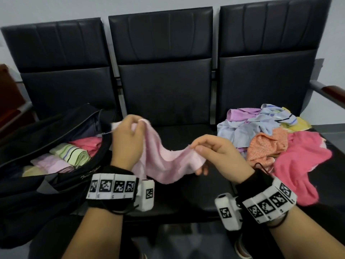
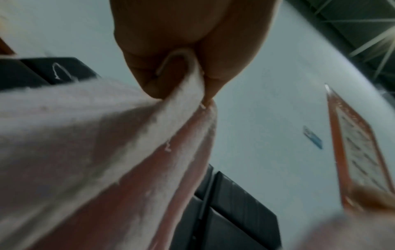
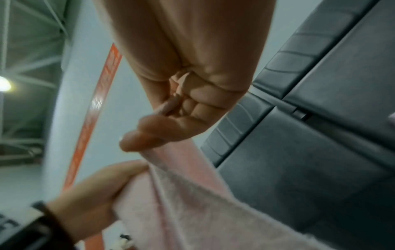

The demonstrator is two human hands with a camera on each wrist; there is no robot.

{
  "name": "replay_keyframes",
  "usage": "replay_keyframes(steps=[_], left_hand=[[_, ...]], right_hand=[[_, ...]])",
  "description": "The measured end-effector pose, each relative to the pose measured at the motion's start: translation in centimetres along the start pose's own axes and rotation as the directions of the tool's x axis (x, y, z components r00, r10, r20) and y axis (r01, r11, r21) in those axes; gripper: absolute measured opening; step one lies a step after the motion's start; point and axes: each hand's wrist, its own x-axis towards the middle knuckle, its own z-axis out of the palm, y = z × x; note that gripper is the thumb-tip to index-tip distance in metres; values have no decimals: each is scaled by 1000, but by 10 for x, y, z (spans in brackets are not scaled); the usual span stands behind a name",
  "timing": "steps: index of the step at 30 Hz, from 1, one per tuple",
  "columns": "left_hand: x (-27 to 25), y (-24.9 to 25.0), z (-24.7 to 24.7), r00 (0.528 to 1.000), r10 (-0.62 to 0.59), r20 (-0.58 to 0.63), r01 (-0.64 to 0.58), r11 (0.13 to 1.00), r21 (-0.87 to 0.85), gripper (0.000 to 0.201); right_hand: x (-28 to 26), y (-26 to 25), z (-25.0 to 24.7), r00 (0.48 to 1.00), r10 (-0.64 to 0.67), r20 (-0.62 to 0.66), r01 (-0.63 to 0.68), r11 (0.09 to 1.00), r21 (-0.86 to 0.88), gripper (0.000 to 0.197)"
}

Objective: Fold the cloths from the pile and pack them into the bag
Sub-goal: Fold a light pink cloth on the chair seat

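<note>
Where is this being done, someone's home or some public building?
Probably a waiting area or hall, not a home: a row of joined black padded seats with a metal armrest stands against a plain wall, and the wrist views show bare roof trusses.

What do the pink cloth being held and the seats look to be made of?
Pink cloth: soft terry-like towelling, going by its fuzzy nap and loose threads at the edge. Seats: black padded leather or imitation leather, smooth with a dull sheen and stitched panels; which one cannot be told.

Black three-seat bench [image 1: 164, 86] — open black bag [image 1: 46, 131] on its left seat, cloth pile [image 1: 270, 135] on its right.
</note>
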Motion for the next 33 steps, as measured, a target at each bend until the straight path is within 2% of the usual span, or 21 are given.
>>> replay_keyframes(steps=[2, 4, 6, 8, 10, 12, 15, 17, 22, 26, 33], left_hand=[[-4, 11, 16, 981, 50, 186, -53, 998, 15, 11], [-10, 12, 26, 933, -1, 360, -19, 999, 51, 27], [-19, 2, 30, 871, -60, 487, 22, 996, 84, 41], [-30, -9, 29, 821, -100, 563, 65, 995, 82, 45], [-41, -16, 27, 803, -117, 584, 105, 993, 55, 44], [-49, -18, 26, 820, -112, 562, 135, 991, 0, 43], [-54, -13, 22, 838, -102, 536, 188, 976, -109, 42], [-55, -9, 18, 832, -100, 546, 227, 959, -170, 38], [-56, -3, 8, 804, -69, 590, 250, 941, -230, 24], [-58, 0, 4, 786, -13, 619, 167, 967, -193, 24], [-62, 7, -1, 740, 108, 664, -55, 993, -100, 43]], right_hand=[[5, -9, 11, 998, 1, 64, -6, 996, 85, 18], [7, -9, 15, 988, 61, 142, -75, 993, 95, 26], [4, -2, 14, 967, 140, 212, -145, 989, 8, 41], [0, 7, 14, 959, 182, 217, -146, 974, -171, 42], [-3, 15, 18, 974, 159, 164, -98, 939, -330, 22], [-4, 20, 24, 990, 95, 106, -46, 919, -391, 9], [-2, 24, 32, 998, -44, 46, 61, 855, -516, 8], [0, 24, 38, 991, -116, 64, 132, 828, -545, 6], [7, 24, 46, 985, -166, 37, 160, 829, -536, 9], [9, 25, 50, 985, -170, 17, 149, 810, -568, 11], [9, 21, 56, 972, -237, -13, 152, 665, -731, 11]])
